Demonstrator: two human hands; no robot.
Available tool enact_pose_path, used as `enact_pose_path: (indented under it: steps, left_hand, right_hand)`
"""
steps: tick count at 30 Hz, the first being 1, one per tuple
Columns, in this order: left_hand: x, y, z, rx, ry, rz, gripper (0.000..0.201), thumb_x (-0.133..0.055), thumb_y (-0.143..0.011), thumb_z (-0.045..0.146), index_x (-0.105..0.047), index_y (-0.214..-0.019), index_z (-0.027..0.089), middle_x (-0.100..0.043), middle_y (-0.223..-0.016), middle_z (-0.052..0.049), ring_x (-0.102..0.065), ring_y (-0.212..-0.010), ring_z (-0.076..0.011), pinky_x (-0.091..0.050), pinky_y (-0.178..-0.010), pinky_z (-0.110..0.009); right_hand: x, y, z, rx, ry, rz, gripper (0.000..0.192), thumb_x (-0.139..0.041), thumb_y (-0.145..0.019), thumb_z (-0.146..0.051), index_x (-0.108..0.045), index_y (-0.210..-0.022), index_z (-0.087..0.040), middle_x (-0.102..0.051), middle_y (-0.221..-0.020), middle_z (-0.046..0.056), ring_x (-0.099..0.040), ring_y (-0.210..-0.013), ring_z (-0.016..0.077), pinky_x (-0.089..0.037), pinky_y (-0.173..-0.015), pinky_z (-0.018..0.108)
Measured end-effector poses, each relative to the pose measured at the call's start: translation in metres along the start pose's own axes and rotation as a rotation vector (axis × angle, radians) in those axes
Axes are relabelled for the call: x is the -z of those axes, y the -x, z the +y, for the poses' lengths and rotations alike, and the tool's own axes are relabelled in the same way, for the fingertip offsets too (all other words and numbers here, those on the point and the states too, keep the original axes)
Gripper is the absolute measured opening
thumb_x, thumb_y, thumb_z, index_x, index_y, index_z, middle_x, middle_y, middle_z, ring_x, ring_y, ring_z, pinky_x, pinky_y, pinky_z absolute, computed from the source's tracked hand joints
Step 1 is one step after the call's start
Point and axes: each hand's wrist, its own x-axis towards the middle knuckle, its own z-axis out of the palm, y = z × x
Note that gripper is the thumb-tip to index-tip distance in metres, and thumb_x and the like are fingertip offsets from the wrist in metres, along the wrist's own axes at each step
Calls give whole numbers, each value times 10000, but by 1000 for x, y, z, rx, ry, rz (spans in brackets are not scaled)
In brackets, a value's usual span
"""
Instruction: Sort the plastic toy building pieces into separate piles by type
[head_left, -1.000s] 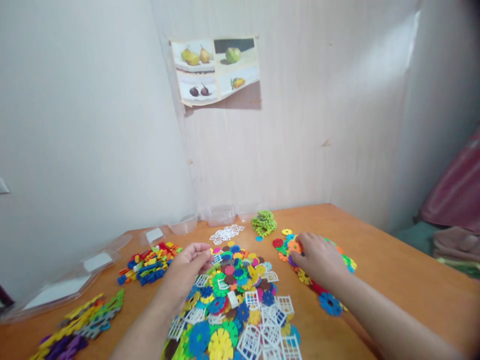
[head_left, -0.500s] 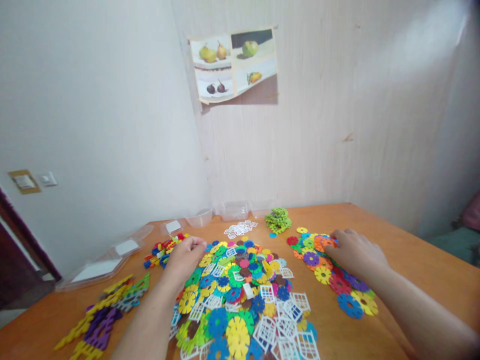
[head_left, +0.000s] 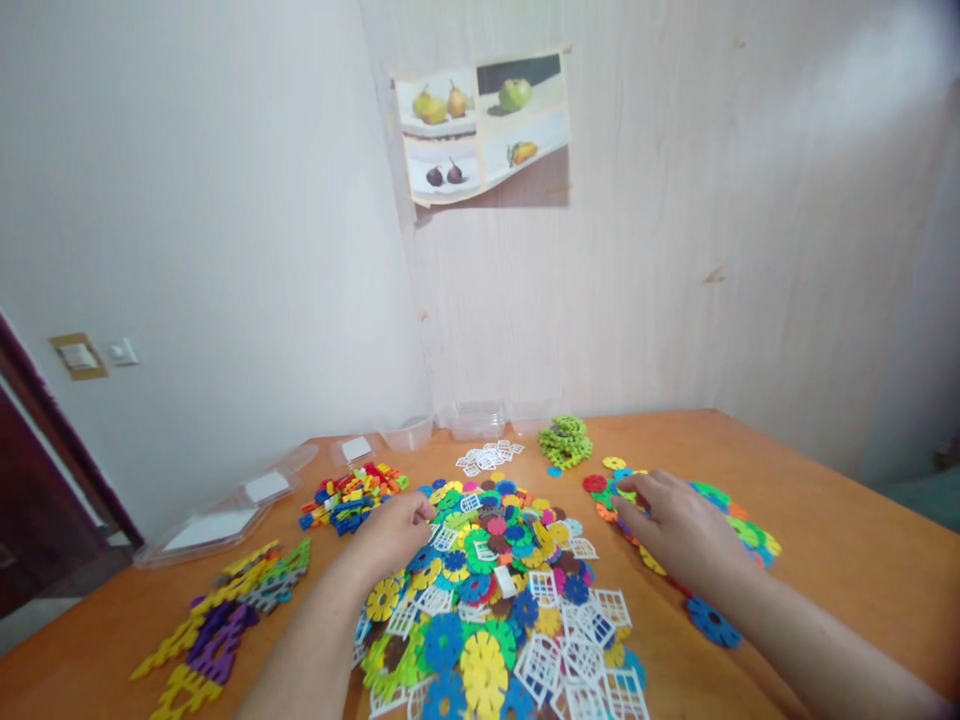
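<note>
My left hand [head_left: 395, 532] rests curled on the near-left edge of the big mixed heap [head_left: 501, 590], fingers bent down into the pieces; I cannot tell whether they pinch one. My right hand [head_left: 675, 522] lies palm down with fingers loosely spread over the sorted discs [head_left: 724, 525], fingertips touching the ones at its far-left end; it grips nothing that I can see.

The orange wooden table [head_left: 840, 560] carries everything. The mixed heap of snowflake discs and white lattice squares sits in the middle, right before me. The sorted discs lie flat just to its right, with one blue disc [head_left: 712, 622] apart at the near end. To the left, well apart, are the long flat connector strips [head_left: 225, 620], then a heap of small bricks [head_left: 351, 497]. At the back stand clear plastic tubs [head_left: 472, 420] and lids [head_left: 217, 520], a small batch of white squares [head_left: 491, 456] and a stack of green discs [head_left: 564, 441].

To do this well, I think I should press the right palm lightly so the flat discs slide without riding up over each other, and draw single discs off the heap's edge with the left hand, not from beneath, or the white squares will spill.

A fruit picture [head_left: 484, 125] hangs on the wall; no writing or brand is readable anywhere.
</note>
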Motion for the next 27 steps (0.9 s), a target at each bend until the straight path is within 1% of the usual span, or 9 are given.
enact_pose_path:
  steps: [2,6,9,13,16,18,21,24,27]
  left_hand:
    - [-2,0,3,-18,-20,1,182,-527,-701,218,-648,-834,189,-661,-764,-9,-607,-719,-179,-362,-594,-243]
    - [-11,-2,12,-109,-78,26,144,-544,-755,272,-642,-823,191,-643,-792,-12,-589,-723,-173,-354,-604,-242]
    - [-18,-2,20,-177,-142,55,105,-549,-766,248,-637,-786,193,-625,-823,-17,-575,-756,-165,-345,-620,-234]
    - [-25,-2,27,-152,-215,95,73,-553,-765,196,-622,-745,190,-612,-828,-22,-566,-765,-154,-325,-616,-228]
    - [-28,-4,28,-140,-217,118,86,-537,-766,168,-608,-722,188,-613,-817,-23,-566,-755,-150,-323,-610,-227]
    - [-29,-5,26,-156,-191,135,92,-529,-769,164,-599,-713,187,-619,-810,-22,-570,-757,-149,-334,-616,-226]
    - [-28,-10,20,-148,-115,169,95,-527,-794,199,-598,-732,189,-637,-784,-14,-579,-744,-149,-353,-618,-225]
    - [-22,-17,6,-74,-25,228,81,-539,-800,225,-611,-783,192,-658,-756,0,-592,-710,-145,-368,-609,-224]
    - [-8,-25,-15,6,21,327,91,-557,-798,250,-622,-816,189,-683,-770,-4,-614,-715,-150,-393,-625,-228]
  right_hand:
    - [-2,3,-5,23,-10,-1,300,-445,-903,-398,-684,-980,-233,-666,-944,73,-636,-925,232,-414,-762,311]
    - [-6,5,-9,44,-44,4,306,-455,-903,-393,-682,-1020,-224,-673,-980,75,-641,-919,225,-427,-760,307]
    - [-6,6,-9,58,-56,-1,310,-449,-907,-378,-683,-1025,-213,-676,-991,82,-644,-921,228,-434,-760,309]
    - [-5,8,-11,74,-68,-6,296,-444,-909,-353,-681,-1015,-212,-675,-981,82,-647,-918,233,-430,-743,311]
    - [-4,8,-13,72,-66,-21,286,-428,-917,-361,-674,-947,-218,-663,-932,74,-644,-884,228,-421,-724,313]
    - [-4,8,-12,74,-65,-31,292,-416,-922,-374,-663,-922,-219,-653,-910,72,-638,-868,227,-419,-721,317]
    - [-6,7,-10,91,-77,-38,300,-405,-925,-385,-656,-940,-222,-652,-931,74,-634,-877,226,-424,-738,323]
    - [-8,7,-8,95,-87,-43,297,-405,-922,-392,-653,-920,-229,-656,-927,70,-639,-878,226,-429,-739,321]
    - [-10,7,-6,102,-93,-43,293,-408,-916,-392,-654,-922,-233,-666,-933,69,-645,-879,227,-435,-738,320]
